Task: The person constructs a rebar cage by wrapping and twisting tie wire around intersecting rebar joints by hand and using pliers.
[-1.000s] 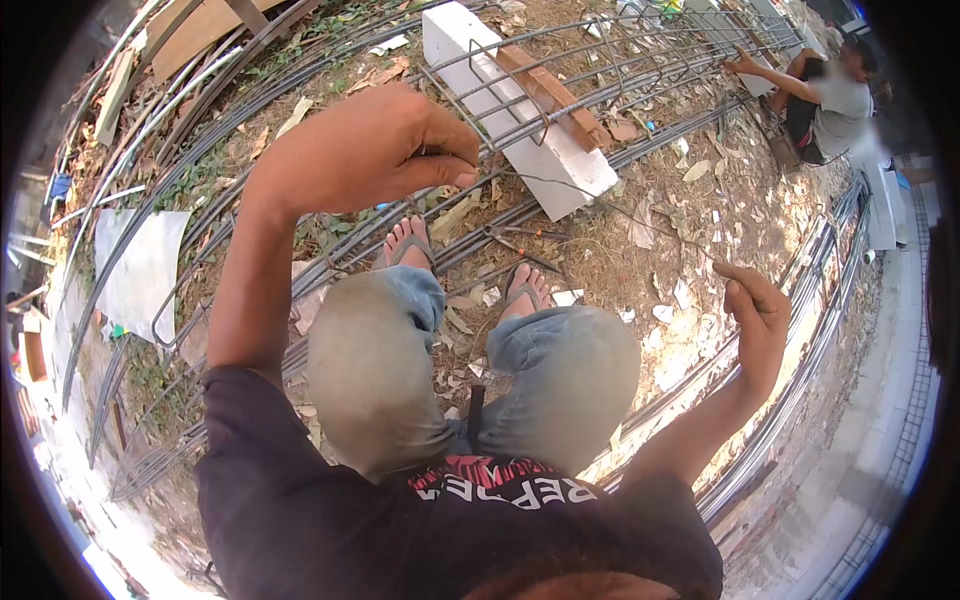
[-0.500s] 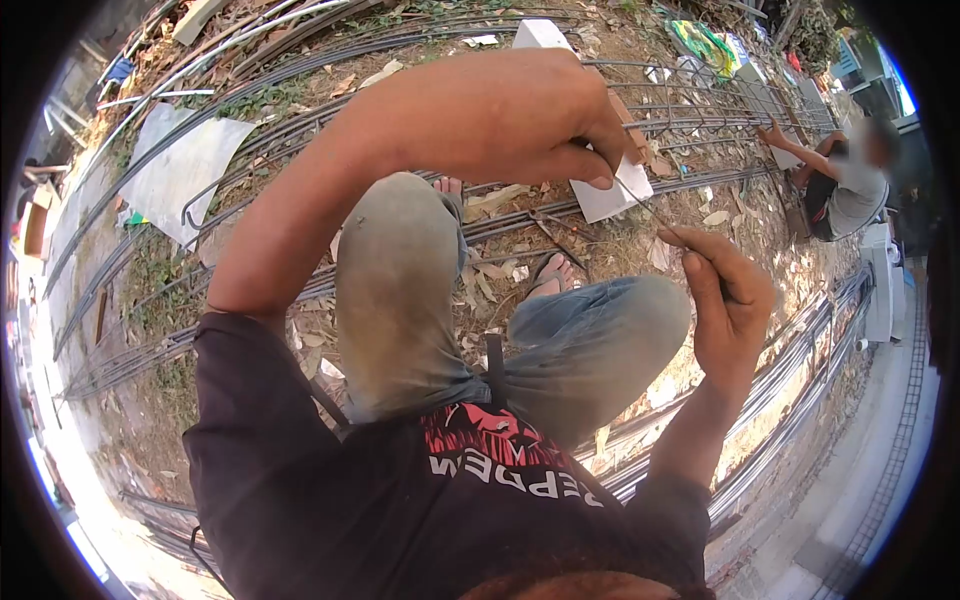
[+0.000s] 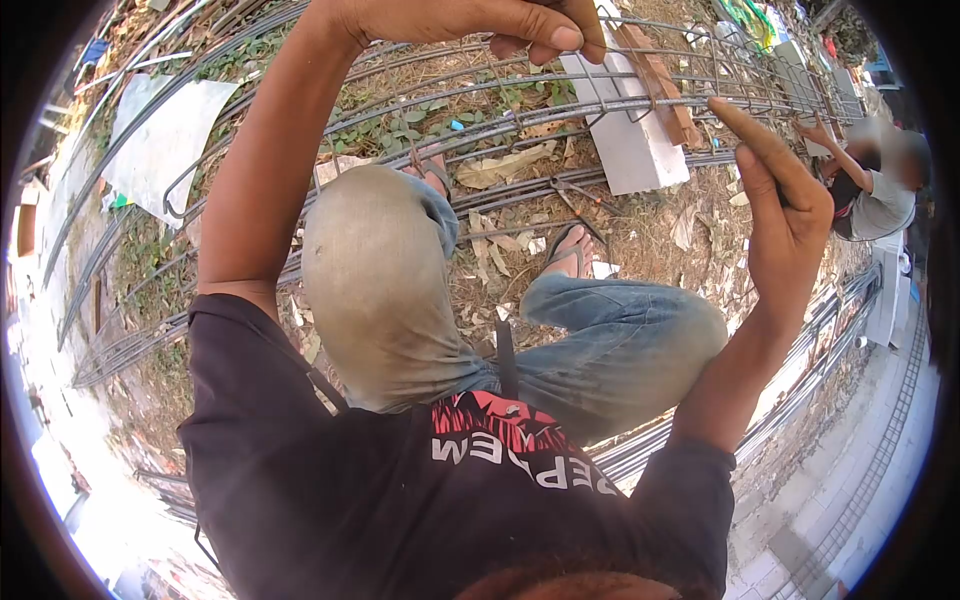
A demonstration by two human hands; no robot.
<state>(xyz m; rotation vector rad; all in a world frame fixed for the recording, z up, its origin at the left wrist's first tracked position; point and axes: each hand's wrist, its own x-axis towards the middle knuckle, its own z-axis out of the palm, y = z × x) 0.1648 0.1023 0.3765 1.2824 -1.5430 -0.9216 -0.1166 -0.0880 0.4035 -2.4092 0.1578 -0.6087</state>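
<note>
My left hand (image 3: 530, 25) is at the top edge, over the rebar cage (image 3: 660, 102), with its fingers pinched together. The thin wire that stretched between both hands before is hard to pick out now; the left fingers keep the same pinch. At the right end of this stretch of cage is my right hand (image 3: 785, 195), its index finger reaching to the bars, the thumb a little apart and the other fingers curled in. Whatever lies in the right grip is too small to make out. A white block (image 3: 640, 160) and a brown brick-like piece (image 3: 662, 90) sit beneath the bars.
Dark-handled pincers (image 3: 580, 210) lie on the ground near my foot (image 3: 572, 250). Another person (image 3: 880, 195) crouches at the right, a hand on the far end of the cage. A white sheet (image 3: 165, 145) lies left, and long bars (image 3: 130, 355) run across the ground.
Both hands have moved up and away from my body, to the cage; the right also went rightward. The wire seen between them before no longer shows clearly. My view has shifted.
</note>
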